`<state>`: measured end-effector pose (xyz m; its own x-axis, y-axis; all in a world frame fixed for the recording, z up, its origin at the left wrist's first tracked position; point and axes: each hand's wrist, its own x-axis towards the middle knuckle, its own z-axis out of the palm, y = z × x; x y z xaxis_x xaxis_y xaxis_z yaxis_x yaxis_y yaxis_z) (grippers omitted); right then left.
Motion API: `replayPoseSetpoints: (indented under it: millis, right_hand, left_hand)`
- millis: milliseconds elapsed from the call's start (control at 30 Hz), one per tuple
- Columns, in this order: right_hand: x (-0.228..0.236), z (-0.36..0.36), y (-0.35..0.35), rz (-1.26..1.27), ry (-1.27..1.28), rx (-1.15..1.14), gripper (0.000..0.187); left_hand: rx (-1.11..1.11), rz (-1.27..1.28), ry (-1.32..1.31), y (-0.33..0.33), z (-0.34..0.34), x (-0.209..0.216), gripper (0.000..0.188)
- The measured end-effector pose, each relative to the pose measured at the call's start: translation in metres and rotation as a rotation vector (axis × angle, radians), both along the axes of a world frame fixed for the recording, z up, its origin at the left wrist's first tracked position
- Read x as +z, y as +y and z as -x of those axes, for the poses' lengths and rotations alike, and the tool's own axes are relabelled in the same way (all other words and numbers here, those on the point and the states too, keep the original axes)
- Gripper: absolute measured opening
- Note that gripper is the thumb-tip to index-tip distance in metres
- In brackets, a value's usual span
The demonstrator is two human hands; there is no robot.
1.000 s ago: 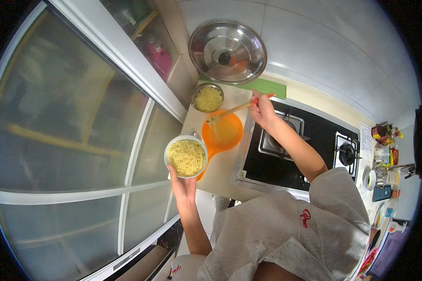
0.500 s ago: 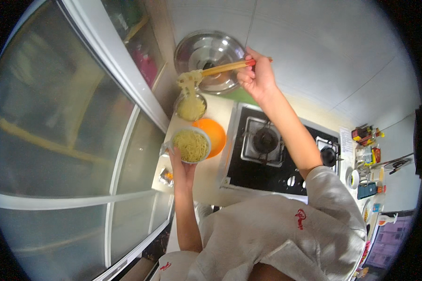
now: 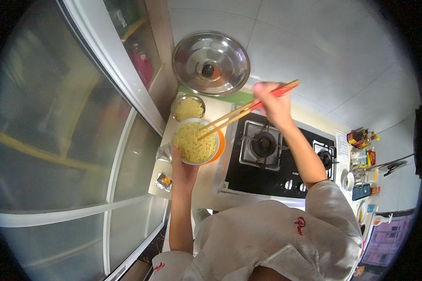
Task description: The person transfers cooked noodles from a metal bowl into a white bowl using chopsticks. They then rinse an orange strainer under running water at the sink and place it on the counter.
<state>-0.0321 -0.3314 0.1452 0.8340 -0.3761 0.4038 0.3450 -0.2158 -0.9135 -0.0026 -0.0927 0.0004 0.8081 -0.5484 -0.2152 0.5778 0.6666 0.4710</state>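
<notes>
My left hand [image 3: 184, 174] is closed round the near side of a white bowl [image 3: 215, 155], holding it up above the counter. Pale yellow noodles [image 3: 190, 143] fill that bowl. A pair of wooden chopsticks [image 3: 241, 111] with red upper ends is gripped in my right hand [image 3: 273, 104], which is a little blurred; their tips touch the noodles. Partly hidden beneath the bowl is an orange bowl [image 3: 220, 149]. Just beyond it stands a metal bowl [image 3: 174, 108] that also contains noodles.
A metal lid [image 3: 227, 56] leans on the tiled wall. The gas stove [image 3: 260, 180] sits right of the bowls. Opened foil packets [image 3: 163, 181] lie at the counter's left edge, near the sliding glass door [image 3: 109, 164]. Bottles [image 3: 361, 138] and dishes line the far right.
My right hand has swung right and down, bringing the chopsticks from above the metal bowl to the white bowl. The lifted noodles have left the chopsticks. The white bowl is slightly higher.
</notes>
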Motion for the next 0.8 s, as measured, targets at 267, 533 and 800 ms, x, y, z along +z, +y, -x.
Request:
replayPoseSetpoints:
  millis: [267,533,800]
  right_hand:
    - [-0.1,0.004,-0.001,0.161,0.184,-0.329,0.035]
    - [-0.216,0.024,0.047,0.452,0.031,-0.128,0.026]
    - [-0.201,0.008,0.023,0.614,0.009,0.095,0.036]
  left_hand:
    - [0.212,-0.168,0.023,0.048,-0.017,-0.007,0.065]
    - [0.232,-0.249,0.039,0.085,-0.031,-0.023,0.065]
    - [0.237,-0.312,0.086,0.081,-0.033,-0.027,0.065]
